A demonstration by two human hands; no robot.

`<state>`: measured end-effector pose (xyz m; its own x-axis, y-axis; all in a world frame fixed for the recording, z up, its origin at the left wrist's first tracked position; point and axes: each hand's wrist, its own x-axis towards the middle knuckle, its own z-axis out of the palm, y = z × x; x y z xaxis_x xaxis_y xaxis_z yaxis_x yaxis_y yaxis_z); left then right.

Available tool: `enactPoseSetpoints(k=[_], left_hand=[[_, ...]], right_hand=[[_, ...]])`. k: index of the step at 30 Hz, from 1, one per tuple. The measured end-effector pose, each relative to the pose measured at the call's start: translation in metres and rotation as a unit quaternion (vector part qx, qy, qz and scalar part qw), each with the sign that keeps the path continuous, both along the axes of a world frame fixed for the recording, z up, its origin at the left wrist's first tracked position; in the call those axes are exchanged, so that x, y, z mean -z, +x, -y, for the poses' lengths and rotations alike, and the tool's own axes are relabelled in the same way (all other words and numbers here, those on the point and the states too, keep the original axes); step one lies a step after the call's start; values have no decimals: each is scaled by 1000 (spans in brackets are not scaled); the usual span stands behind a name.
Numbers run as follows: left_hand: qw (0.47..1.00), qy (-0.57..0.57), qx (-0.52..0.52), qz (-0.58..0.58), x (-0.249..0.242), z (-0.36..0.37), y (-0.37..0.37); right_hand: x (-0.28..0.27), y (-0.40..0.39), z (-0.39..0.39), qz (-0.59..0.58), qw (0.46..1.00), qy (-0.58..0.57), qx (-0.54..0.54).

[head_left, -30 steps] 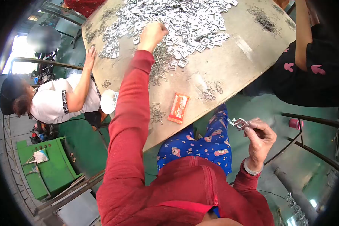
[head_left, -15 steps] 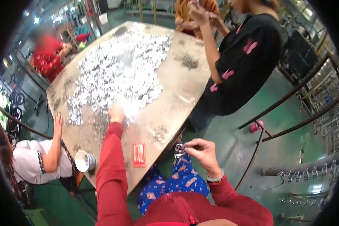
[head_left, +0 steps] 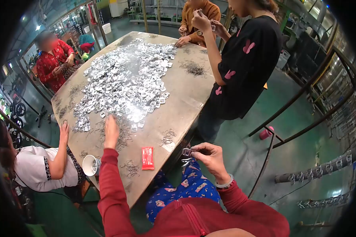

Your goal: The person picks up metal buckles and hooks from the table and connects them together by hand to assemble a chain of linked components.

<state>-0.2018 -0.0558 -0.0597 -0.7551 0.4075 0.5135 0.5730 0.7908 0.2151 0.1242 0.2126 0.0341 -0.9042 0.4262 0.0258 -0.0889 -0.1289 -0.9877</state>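
My left hand (head_left: 111,133) reaches over the table at the near edge of a large pile of flat metal buckles (head_left: 124,85). Its fingers stretch forward, fingertips by the nearest buckles, and I see nothing clearly held in them. Thin bent wire pieces (head_left: 124,134) lie around that hand. Off the table's right edge, above my lap, my right hand (head_left: 209,157) is closed in a pinch on a few linked metal buckles (head_left: 186,153), which hang from its fingertips. A red packet (head_left: 147,158) lies on the table between my hands.
A white cup (head_left: 91,166) stands at the table's (head_left: 182,98) near left corner. Co-workers sit or stand around the table; one in black (head_left: 249,71) is close on my right. Metal rails (head_left: 304,108) and a bar hung with buckles (head_left: 316,172) are farther right.
My left hand has drawn back and left from the pile. My right hand keeps its pinch on the buckles near the same place. The view has shifted slightly, and the black-clad co-worker's hands have moved.
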Motion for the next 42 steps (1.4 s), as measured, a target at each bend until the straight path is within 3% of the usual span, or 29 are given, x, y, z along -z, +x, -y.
enactPoseSetpoints(k=[1, 2, 3, 5, 7, 8, 9, 11, 13, 17, 30, 33, 34, 36, 38, 41, 42], left_hand=[[998, 30, 46, -20, -11, -2, 16], [976, 146, 51, 151, -19, -7, 39], [911, 256, 49, 318, -49, -25, 80], [828, 392, 156, 371, -61, -44, 133], [738, 460, 171, 463, -84, -66, 187], [732, 453, 190, 472, -89, -72, 210], [728, 451, 213, 470, -93, -78, 225], [775, 404, 266, 406, -89, -86, 242], [871, 341, 265, 234, -80, -92, 248], [897, 328, 230, 189, -70, -98, 254], [902, 338, 210, 171, -66, -96, 236], [854, 408, 199, 254, -59, -97, 229], [873, 383, 227, 200, -61, -95, 224], [833, 413, 227, 289, -59, -93, 227], [808, 436, 231, 322, -59, -92, 228], [809, 427, 227, 335, -54, -88, 228], [817, 411, 211, 344, -58, -86, 228]], right_hand=[[1, -1, 3, -2, 1000, -8, 6], [2, -1, 6, -2, 1000, -18, 12], [4, -1, 8, 1, 1000, -30, 8], [9, -5, 9, 31, 999, 23, 9], [7, -6, 14, 13, 996, 86, 15], [13, -5, 17, 20, 998, 60, 12], [17, -6, 19, 16, 999, 41, 7], [23, -4, 24, 36, 998, 48, 15], [22, -2, 31, 20, 999, 27, 31], [22, -2, 36, 19, 998, 46, 29], [26, -26, 39, 32, 997, 65, -6], [23, -29, 39, 30, 996, 78, -42], [19, -31, 36, 37, 993, 95, -52], [15, -41, 19, 32, 989, 108, -94], [13, -62, -2, 45, 986, 119, -103], [21, -136, -21, 120, 965, 213, -92], [41, -169, -24, 109, 972, 183, -101]])
